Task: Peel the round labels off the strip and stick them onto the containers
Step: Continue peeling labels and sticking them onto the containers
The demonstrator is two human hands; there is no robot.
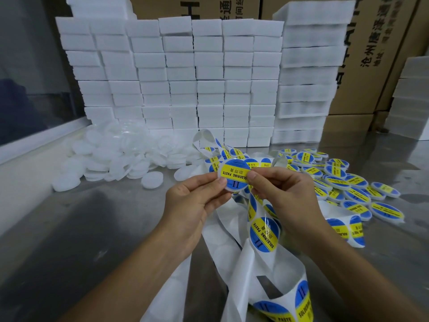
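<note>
My left hand (195, 201) pinches a round white container (233, 175) by its left edge, held up above the table. A blue and yellow "soldering paste" label covers its face. My right hand (283, 194) pinches the container's right edge, and the label strip hangs down under this hand. The white backing strip (262, 231) loops down toward me with several round labels still on it. A heap of plain white containers (116, 156) lies at the back left. Several labelled containers (343, 180) are piled at the right.
A wall of stacked white foam blocks (181, 77) stands behind the piles, with cardboard boxes (380, 54) behind it and to the right. The steel table (81, 228) shows bare metal at the left and front. Spent strip (176, 291) trails off the near edge.
</note>
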